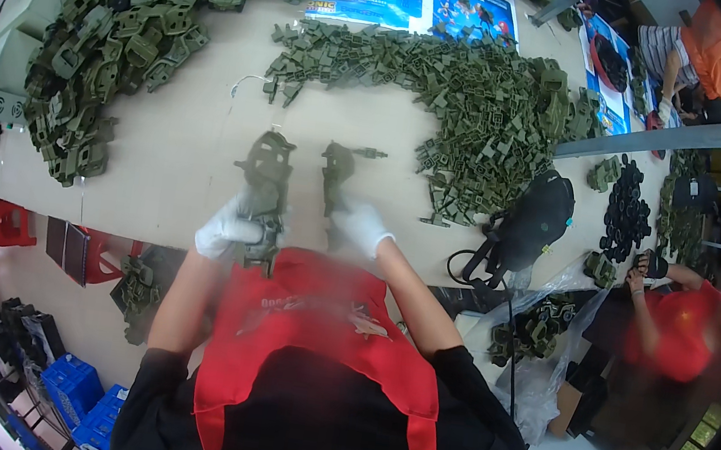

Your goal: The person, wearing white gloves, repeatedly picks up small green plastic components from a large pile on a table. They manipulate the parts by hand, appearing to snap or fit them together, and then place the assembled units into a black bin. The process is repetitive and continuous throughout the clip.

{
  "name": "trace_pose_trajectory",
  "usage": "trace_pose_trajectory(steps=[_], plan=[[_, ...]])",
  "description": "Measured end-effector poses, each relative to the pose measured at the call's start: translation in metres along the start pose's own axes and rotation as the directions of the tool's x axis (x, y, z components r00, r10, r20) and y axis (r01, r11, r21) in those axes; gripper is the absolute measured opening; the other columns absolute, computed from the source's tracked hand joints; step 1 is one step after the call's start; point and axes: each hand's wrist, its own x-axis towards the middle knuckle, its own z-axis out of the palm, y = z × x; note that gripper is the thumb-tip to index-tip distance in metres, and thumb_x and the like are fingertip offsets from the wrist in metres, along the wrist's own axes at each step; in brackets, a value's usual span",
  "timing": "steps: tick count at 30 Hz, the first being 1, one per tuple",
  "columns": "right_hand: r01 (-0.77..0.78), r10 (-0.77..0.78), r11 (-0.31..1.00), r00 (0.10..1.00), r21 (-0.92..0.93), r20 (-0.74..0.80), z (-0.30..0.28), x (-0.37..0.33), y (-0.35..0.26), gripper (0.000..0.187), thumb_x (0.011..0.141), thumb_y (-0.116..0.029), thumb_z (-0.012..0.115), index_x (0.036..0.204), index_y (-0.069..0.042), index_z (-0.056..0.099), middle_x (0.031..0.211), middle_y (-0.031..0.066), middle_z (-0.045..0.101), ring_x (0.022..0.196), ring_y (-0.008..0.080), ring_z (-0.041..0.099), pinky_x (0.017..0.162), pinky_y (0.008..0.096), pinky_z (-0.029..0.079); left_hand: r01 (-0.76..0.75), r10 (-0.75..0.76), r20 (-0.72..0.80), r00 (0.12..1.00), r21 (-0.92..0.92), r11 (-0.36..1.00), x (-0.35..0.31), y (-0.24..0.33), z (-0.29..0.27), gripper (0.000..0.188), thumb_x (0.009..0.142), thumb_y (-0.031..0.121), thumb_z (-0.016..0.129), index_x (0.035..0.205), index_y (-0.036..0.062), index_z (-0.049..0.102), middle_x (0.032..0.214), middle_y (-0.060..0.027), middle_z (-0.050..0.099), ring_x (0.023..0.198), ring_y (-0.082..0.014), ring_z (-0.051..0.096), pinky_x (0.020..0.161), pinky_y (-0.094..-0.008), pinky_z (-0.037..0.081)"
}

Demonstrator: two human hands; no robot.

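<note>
We see the white-gloved left hand (229,228) curled around a long olive-green plastic part (270,163), near six o'clock of the beige table (168,168). A slimmer olive-green plastic piece (337,170) is at eleven o'clock from the blurred white-gloved right hand (363,229); how far that hand is closed, we cannot tell.

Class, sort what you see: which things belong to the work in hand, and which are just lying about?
In the work, it seems:
- green piece in the left hand
- green piece at the blurred right hand
- heap of small green parts
- pile of larger green pieces

Apparently lying about:
- black strapped object
- red stool
- blue crates
</note>
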Motion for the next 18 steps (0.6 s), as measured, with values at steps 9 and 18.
trace_pose_trajectory(steps=[9,18], plan=[[-0.056,-0.182,0.799,0.926,-0.599,-0.330,-0.076,0.049,-0.022,0.040,0.078,-0.039,0.067,0.101,-0.006,0.070,0.108,0.0202,0.066,0.102,0.0358,0.062,0.089,0.0423,0.049,-0.019,-0.004,-0.169,0.986,-0.132,0.991,0.016,-0.011,0.046,0.062,0.076,0.043,0.075,0.119,0.0033,0.055,0.103,-0.0113,0.063,0.091,-0.0252,0.064,0.079,-0.0393,0.055],[0.312,-0.457,0.842,0.847,-0.440,-0.274,-0.072,-0.034,-0.066,0.050,0.079,-0.021,0.071,0.127,-0.014,0.060,0.107,0.0188,0.067,0.099,0.0329,0.064,0.086,0.0338,0.050,-0.173,0.176,-0.406,0.897,0.045,0.984,0.015,-0.022,0.066,0.042,0.077,0.001,0.068,0.117,0.0023,0.056,0.094,-0.0084,0.065,0.080,-0.0175,0.064,0.067,-0.0312,0.055]])
